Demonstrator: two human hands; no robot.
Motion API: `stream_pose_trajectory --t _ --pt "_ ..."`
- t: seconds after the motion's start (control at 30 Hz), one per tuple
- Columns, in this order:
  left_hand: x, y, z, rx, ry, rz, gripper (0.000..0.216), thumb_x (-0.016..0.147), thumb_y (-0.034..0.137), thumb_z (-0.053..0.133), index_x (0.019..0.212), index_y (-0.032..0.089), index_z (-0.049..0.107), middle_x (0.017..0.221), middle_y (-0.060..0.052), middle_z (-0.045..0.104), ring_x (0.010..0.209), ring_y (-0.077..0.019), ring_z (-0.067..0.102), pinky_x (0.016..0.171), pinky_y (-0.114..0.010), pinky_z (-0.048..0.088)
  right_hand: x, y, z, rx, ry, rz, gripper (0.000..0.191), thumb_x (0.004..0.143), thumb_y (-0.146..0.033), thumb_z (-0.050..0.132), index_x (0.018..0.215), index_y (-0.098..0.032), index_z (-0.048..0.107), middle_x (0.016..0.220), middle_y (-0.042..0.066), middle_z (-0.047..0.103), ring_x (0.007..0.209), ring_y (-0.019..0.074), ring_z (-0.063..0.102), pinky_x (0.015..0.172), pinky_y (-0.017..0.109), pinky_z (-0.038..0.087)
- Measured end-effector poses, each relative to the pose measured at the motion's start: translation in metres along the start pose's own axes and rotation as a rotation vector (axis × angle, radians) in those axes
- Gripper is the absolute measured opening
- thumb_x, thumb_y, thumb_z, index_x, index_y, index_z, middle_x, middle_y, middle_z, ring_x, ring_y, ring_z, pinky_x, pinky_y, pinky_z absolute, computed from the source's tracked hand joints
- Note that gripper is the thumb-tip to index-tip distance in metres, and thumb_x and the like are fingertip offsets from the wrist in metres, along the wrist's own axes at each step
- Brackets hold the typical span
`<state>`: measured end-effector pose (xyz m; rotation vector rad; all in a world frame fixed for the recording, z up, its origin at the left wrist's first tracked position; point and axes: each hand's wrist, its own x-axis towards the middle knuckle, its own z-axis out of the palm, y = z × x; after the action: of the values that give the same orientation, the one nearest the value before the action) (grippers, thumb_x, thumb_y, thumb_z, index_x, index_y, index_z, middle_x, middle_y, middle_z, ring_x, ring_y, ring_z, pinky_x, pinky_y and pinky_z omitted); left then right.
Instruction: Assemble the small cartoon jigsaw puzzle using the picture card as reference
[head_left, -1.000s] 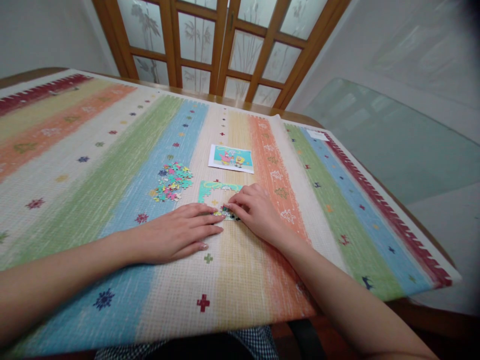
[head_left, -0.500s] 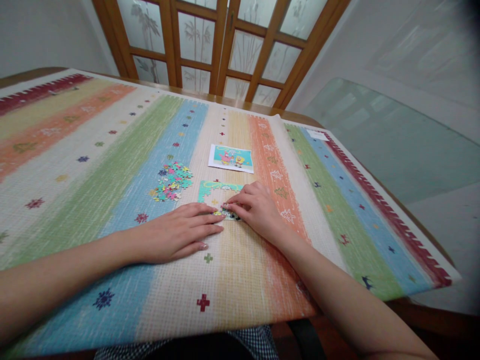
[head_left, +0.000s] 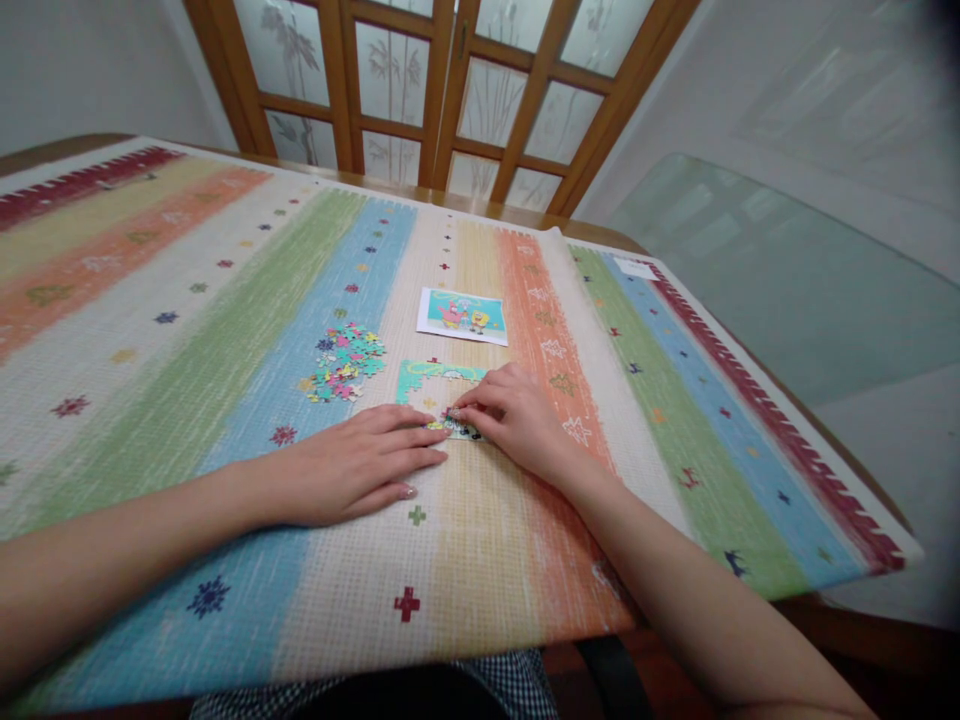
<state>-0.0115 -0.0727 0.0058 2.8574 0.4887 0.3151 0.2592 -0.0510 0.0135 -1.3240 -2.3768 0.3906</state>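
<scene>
A partly joined jigsaw puzzle (head_left: 409, 378) lies on the striped cloth, its frame of pieces around a gap where the cloth shows. My left hand (head_left: 367, 460) rests flat, fingers stretched out, with the fingertips on the puzzle's near left corner. At the near edge of the puzzle, my right hand (head_left: 510, 405) has thumb and forefinger pinched on a small puzzle piece (head_left: 453, 413), mostly covered by the fingertips. The right side of the puzzle is hidden behind that hand. A heap of loose puzzle pieces (head_left: 346, 365) sits beyond my left hand.
Behind the puzzle lies a cartoon picture card (head_left: 463, 316). A striped tablecloth (head_left: 360, 590) covers the table, and a small white paper (head_left: 634, 269) lies near its far right edge. Wooden glass-paned doors (head_left: 442, 90) stand beyond the table.
The fingertips of my right hand have shifted very slightly to the right along the puzzle's near edge. My left hand stays where it was.
</scene>
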Motion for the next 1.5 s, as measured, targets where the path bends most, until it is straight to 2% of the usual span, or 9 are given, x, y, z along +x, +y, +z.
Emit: stream_pose_trajectory --t 0.3,0.6,0.9,1.17,1.3,1.5 --pt "-0.001 0.000 0.000 0.028 -0.005 -0.001 0.045 0.108 0.038 0.040 0.149 0.022 0.046 0.155 -0.006 0.050 0.146 -0.0249 0.038 0.123 -0.041 0.024 0.001 0.000 -0.002 0.024 -0.018 -0.004 0.011 0.095 -0.032 0.070 0.094 -0.029 0.080 0.084 0.004 0.072 0.092 0.0234 0.059 0.085 0.039 0.039" --pt "0.004 0.006 -0.003 0.108 -0.033 -0.008 0.045 0.106 0.034 0.042 0.150 0.023 0.045 0.155 -0.004 0.051 0.145 -0.0240 0.041 0.128 -0.041 0.007 0.001 -0.001 -0.002 0.053 -0.004 -0.013 0.009 0.093 -0.030 0.072 0.089 -0.026 0.078 0.081 0.003 0.072 0.088 0.0217 0.058 0.084 0.038 0.038" --pt "0.004 0.005 -0.002 0.071 -0.021 -0.018 0.048 0.105 0.035 0.044 0.152 0.023 0.042 0.152 -0.006 0.053 0.144 -0.0244 0.042 0.128 -0.044 0.012 0.002 -0.003 -0.004 0.052 -0.028 -0.020 0.011 0.094 -0.032 0.070 0.088 -0.026 0.077 0.082 0.003 0.070 0.088 0.0217 0.057 0.083 0.038 0.036" --pt "0.004 0.003 0.002 0.091 -0.050 -0.040 0.057 0.105 0.038 0.043 0.157 0.017 0.032 0.156 -0.008 0.049 0.147 -0.0255 0.036 0.129 -0.043 0.007 -0.002 -0.006 -0.010 -0.020 -0.063 -0.099 0.011 0.094 -0.033 0.071 0.089 -0.025 0.077 0.085 0.003 0.071 0.092 0.0224 0.057 0.084 0.039 0.036" --pt "0.003 0.001 0.003 0.107 -0.044 -0.035 0.057 0.106 0.039 0.042 0.158 0.018 0.031 0.160 -0.007 0.042 0.151 -0.0257 0.030 0.129 -0.042 0.005 -0.001 -0.006 -0.011 -0.002 -0.071 -0.078 0.010 0.094 -0.030 0.070 0.089 -0.025 0.077 0.085 0.003 0.071 0.091 0.0223 0.057 0.083 0.039 0.037" --pt "0.003 0.002 0.003 0.118 -0.071 -0.044 0.056 0.106 0.040 0.040 0.158 0.019 0.033 0.159 -0.006 0.045 0.149 -0.0250 0.033 0.129 -0.042 0.004 0.002 -0.005 -0.007 0.017 -0.072 -0.029 0.012 0.095 -0.030 0.069 0.089 -0.026 0.078 0.085 0.004 0.071 0.089 0.0224 0.058 0.083 0.039 0.038"
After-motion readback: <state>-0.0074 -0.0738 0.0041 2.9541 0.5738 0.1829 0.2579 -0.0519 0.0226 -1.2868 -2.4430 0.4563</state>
